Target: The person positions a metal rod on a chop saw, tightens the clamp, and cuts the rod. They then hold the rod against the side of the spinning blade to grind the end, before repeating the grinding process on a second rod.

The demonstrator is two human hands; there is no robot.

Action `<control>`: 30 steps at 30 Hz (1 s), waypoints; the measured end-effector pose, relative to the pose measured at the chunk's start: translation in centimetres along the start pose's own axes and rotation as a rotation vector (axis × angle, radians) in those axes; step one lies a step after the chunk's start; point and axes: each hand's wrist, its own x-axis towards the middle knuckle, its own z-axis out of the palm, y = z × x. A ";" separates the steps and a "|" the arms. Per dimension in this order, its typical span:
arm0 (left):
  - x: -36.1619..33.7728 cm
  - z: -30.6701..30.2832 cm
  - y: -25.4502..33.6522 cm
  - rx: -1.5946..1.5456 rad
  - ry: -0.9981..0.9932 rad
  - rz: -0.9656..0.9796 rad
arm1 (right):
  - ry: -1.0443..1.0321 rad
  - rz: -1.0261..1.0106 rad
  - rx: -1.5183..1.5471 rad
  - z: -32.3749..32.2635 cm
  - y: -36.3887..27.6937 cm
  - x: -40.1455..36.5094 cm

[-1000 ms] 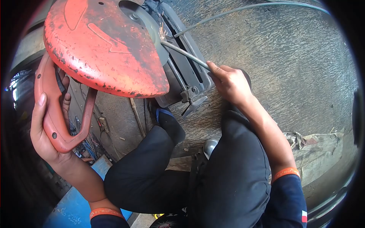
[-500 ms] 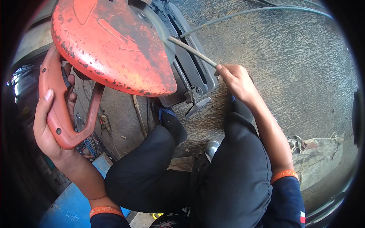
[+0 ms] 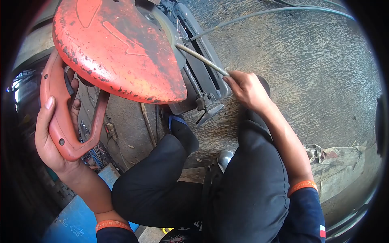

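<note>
My left hand (image 3: 54, 133) is wrapped round the red handle (image 3: 60, 105) of a cut-off saw, its fingers inside the loop near the dark trigger. The saw's scuffed red guard (image 3: 121, 56) covers much of the grey cutting disc (image 3: 169, 34). My right hand (image 3: 245, 89) grips one end of a thin metal rod (image 3: 202, 60). The rod's other end meets the disc's edge, where small sparks show. Below the disc lies the dark saw base (image 3: 206, 77) with a threaded vise screw (image 3: 193, 81) and a crank handle (image 3: 210, 114).
A long grey rod or cable (image 3: 275, 12) curves from the base across the worn floor (image 3: 308, 81). My feet stand close to the base. A blue board (image 3: 73, 220) lies at lower left, wires (image 3: 95, 156) behind the handle, and a crumpled sheet (image 3: 338, 166) at right.
The rod and my right hand have shifted slightly left, and sparks now show at the disc. The saw's guard and handle have moved very slightly.
</note>
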 end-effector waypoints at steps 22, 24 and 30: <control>0.4 -1.4 0.2 -0.014 -0.051 -0.086 | 0.136 -0.325 -0.245 0.8 1.4 -0.6; 0.5 -1.6 0.2 0.083 -0.029 -0.075 | 0.177 -0.275 -0.076 0.6 1.0 -0.4; 0.5 -1.7 0.2 0.094 -0.096 -0.073 | -0.097 0.119 0.170 -0.6 1.4 0.2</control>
